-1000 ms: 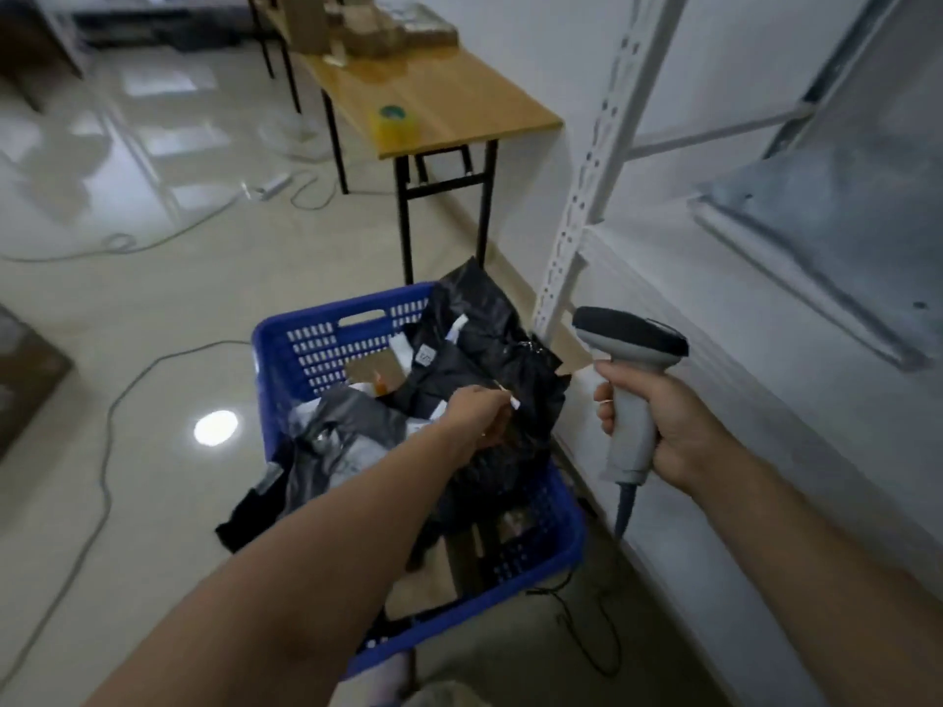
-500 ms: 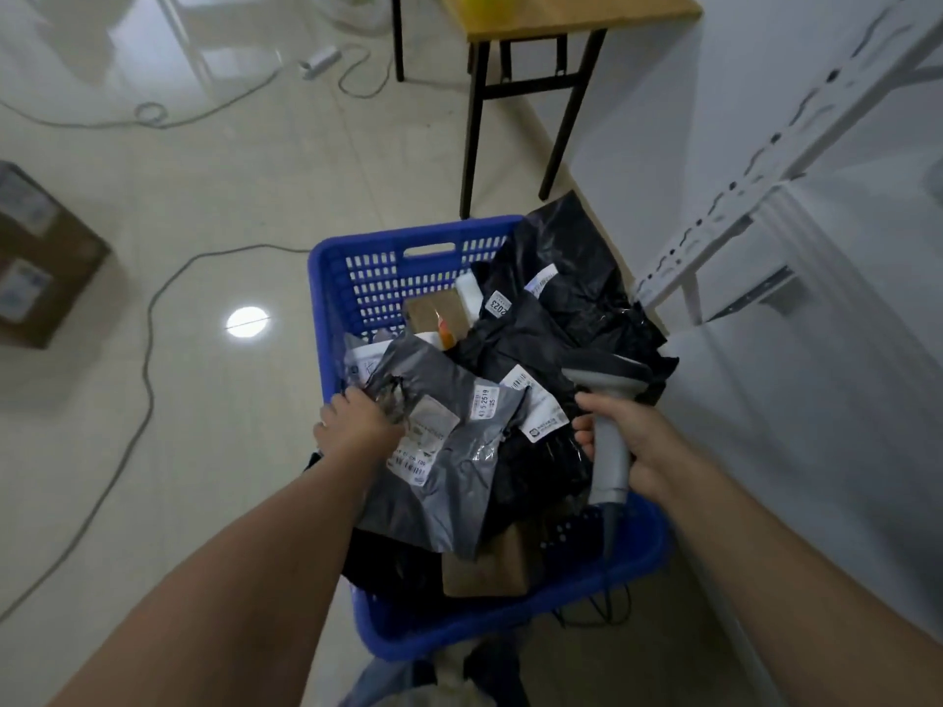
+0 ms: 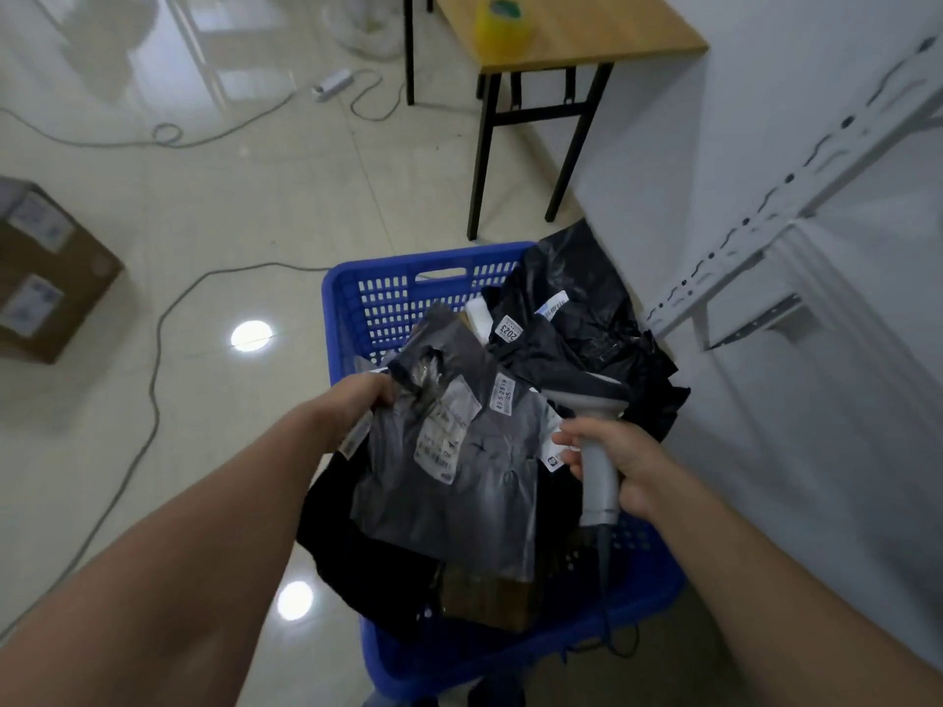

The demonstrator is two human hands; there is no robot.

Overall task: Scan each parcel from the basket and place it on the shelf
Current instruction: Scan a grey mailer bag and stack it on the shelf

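Note:
A blue plastic basket point(image 3: 393, 293) stands on the floor, filled with several black and grey bagged parcels. My left hand point(image 3: 357, 400) grips the left edge of a grey parcel point(image 3: 474, 482) with white labels, lifted above the basket's contents. My right hand point(image 3: 617, 461) holds the grey barcode scanner point(image 3: 592, 431) by its handle, its head just right of the grey parcel's labels. The white metal shelf point(image 3: 796, 206) rises at the right.
A wooden table point(image 3: 587, 28) with black legs and a yellow tape roll point(image 3: 502, 23) stands behind the basket. A cardboard box point(image 3: 46, 273) sits on the floor at left. Cables run across the tiled floor. The scanner's cord hangs over the basket's near right rim.
My left hand has lifted the grey parcel higher above the basket. My right hand has brought the scanner in closer to the parcel's labels. The view has tilted down from the shelf toward the basket.

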